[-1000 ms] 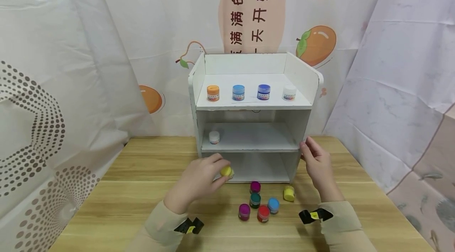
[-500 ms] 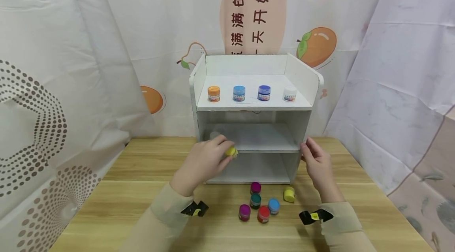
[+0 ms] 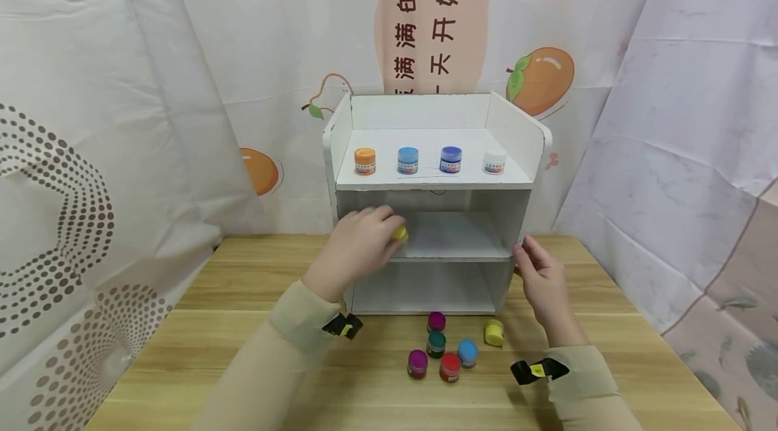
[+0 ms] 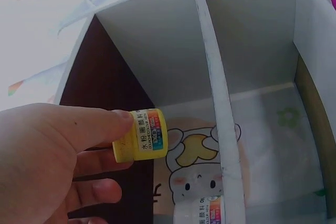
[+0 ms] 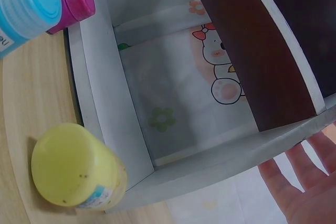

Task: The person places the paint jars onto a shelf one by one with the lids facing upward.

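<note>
Currently, the left hand [image 3: 361, 236] is pinching a yellow gouache jar [image 4: 142, 136] at the middle compartment [image 3: 450, 232] of the white shelf unit [image 3: 434, 186], near a white gouache jar [image 4: 199, 211], while the right hand [image 3: 542, 282], fingers extended, is touching the side panel [image 5: 231, 162].

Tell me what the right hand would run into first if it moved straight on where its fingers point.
Most likely the cabinet's right side wall: the right hand has its fingertips right at it, though actual contact is hard to tell.
</note>
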A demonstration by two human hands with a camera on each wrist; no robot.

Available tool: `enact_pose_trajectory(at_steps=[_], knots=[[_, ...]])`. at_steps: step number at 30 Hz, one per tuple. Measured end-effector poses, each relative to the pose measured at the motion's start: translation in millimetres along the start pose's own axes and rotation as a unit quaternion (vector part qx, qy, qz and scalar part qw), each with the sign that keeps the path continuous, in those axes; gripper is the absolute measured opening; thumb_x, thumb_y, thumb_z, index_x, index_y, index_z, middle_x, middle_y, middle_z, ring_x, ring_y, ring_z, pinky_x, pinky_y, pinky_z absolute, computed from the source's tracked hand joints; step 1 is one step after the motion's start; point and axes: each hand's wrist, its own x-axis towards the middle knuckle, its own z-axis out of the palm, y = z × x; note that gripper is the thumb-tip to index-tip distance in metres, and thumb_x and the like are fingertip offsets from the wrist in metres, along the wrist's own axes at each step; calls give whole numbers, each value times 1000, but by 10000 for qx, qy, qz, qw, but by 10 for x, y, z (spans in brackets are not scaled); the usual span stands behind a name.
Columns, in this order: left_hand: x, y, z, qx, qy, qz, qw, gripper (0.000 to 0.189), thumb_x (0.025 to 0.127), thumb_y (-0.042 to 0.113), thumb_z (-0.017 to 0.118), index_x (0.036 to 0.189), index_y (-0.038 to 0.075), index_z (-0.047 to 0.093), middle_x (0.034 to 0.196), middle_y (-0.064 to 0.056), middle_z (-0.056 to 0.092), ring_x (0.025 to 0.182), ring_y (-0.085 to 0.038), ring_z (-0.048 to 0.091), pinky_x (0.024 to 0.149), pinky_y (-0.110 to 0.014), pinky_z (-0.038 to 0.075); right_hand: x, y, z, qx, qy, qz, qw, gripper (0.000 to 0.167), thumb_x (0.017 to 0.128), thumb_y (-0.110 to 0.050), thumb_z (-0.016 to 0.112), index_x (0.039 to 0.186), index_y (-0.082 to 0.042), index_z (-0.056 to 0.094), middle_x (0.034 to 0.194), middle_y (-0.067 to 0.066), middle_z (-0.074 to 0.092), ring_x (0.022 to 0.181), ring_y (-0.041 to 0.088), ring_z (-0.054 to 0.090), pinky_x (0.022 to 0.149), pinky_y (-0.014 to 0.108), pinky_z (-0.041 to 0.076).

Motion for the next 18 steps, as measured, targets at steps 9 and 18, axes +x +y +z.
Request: enact_pose_trajectory(at_steps=[9, 18], knots=[[227, -74, 54, 221, -637, -316, 9972, 26, 94, 35, 75, 113, 17, 74, 108, 3, 69, 101, -20, 63, 82, -40, 55, -22, -36, 12, -16, 42, 201, 9998, 48, 107, -19, 54, 148, 4, 47, 139, 20, 56, 109, -1, 61, 83, 19, 54], [396, -166, 69, 34, -1158, -526, 9919, 20, 96, 34, 72, 109, 19, 73, 92, 7, 66, 81, -12, 62, 73, -35, 55, -8, -27, 10, 70, 47, 215, 9997, 48, 107, -18, 54, 148, 5, 46, 140, 21, 55, 110, 0, 61, 83, 19, 54]])
